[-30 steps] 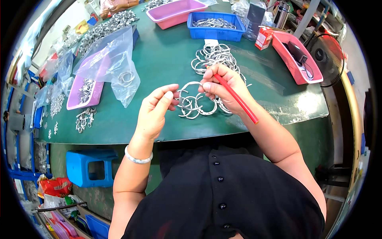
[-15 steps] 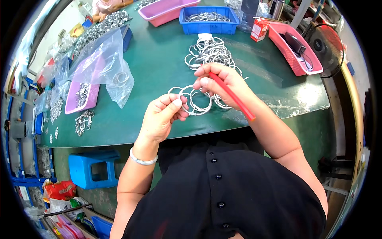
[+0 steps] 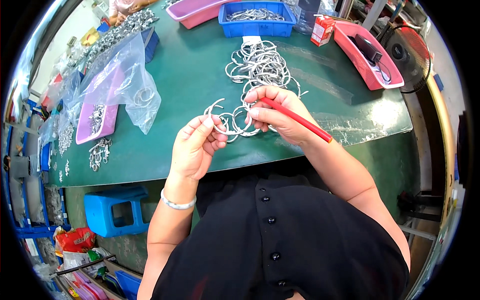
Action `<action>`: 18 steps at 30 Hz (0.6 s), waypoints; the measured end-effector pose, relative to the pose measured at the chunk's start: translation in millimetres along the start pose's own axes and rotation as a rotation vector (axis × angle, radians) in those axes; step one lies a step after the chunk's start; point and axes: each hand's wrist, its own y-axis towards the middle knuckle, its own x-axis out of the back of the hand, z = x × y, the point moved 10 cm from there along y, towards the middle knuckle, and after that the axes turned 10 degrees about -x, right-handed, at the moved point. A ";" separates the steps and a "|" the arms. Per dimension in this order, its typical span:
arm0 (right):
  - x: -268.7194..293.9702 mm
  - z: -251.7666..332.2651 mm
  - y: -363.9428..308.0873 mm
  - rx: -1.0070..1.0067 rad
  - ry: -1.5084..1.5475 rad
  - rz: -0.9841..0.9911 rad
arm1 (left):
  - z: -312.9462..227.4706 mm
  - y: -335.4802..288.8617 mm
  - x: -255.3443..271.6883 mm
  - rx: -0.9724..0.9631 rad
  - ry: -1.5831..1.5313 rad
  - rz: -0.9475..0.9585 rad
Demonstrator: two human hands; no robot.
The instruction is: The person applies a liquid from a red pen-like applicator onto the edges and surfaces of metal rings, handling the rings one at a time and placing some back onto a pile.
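Close to the table's front edge, my left hand [image 3: 196,142] pinches a silvery metal ring [image 3: 214,105] between thumb and fingers. The ring's outline is broken, with one curved arm standing up and away from the hand. A slim red rod [image 3: 305,123] lies across my right hand [image 3: 280,114], which is closed around it near the rings. Whether the right fingertips also grip a ring is hard to make out. Several loose rings [image 3: 240,120] rest on the table between and beneath my hands. Beyond them is a heaped pile of similar rings [image 3: 260,65].
A blue bin [image 3: 257,30] of metal parts stands behind the pile, with pink baskets [image 3: 367,75] on either side. At left, a clear plastic bag [image 3: 142,85] drapes over a pink basket [image 3: 107,122]. Small metal clasps [image 3: 100,152] lie near it. A person's arm shows at far left.
My left hand has moved slightly left, apart from the right. The ring it holds looked closed before and now appears opened out. The red rod has tilted flatter.
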 end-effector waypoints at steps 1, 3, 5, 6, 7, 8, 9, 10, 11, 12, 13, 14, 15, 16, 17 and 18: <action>0.7 -1.5 1.1 -0.002 0.006 -0.001 | 0.2 0.0 -1.0 -0.001 -0.003 0.006; 2.5 -3.4 2.1 0.009 0.030 -0.024 | -2.4 -1.0 -8.4 -0.015 0.013 0.021; 1.6 -4.3 2.1 0.024 0.036 -0.038 | -3.2 -3.5 -12.9 -0.032 0.045 0.038; 0.8 -4.3 1.6 0.034 0.031 -0.041 | -2.7 -4.9 -13.9 -0.040 0.070 0.048; 0.2 -4.2 1.4 0.043 0.026 -0.044 | -2.6 -5.8 -14.3 -0.048 0.094 0.058; 2.0 -3.2 0.9 0.053 0.004 -0.072 | -1.7 -6.1 -13.0 -0.042 0.071 0.044; 3.8 -1.8 0.2 0.064 -0.017 -0.101 | -1.9 -5.9 -12.0 -0.052 0.066 0.034; 5.3 -0.5 -0.1 0.074 -0.039 -0.127 | -2.3 -5.7 -10.7 -0.064 0.061 0.023; 7.8 9.1 -4.9 0.185 -0.085 -0.159 | -3.2 -5.7 -9.4 -0.076 0.057 0.012; 5.7 19.6 -10.8 0.287 -0.133 -0.175 | -3.4 -6.0 -8.6 -0.073 0.054 0.008; 3.8 30.6 -18.7 0.388 -0.182 -0.195 | -2.8 -6.4 -8.2 -0.067 0.049 0.005; -3.7 41.0 -24.7 0.488 -0.278 -0.146 | -2.3 -6.8 -7.8 -0.062 0.045 0.003; -10.1 50.4 -31.2 0.588 -0.374 -0.096 | -1.8 -6.9 -8.1 -0.057 0.043 0.006; -19.1 57.5 -38.2 0.687 -0.468 -0.042 | -1.6 -6.9 -7.9 -0.054 0.043 0.008; -21.1 55.8 -37.4 0.637 -0.437 -0.019 | -1.3 -7.0 -8.0 -0.050 0.042 0.010; -24.8 53.3 -38.1 0.587 -0.406 0.004 | -1.3 -7.4 -8.5 -0.049 0.046 0.012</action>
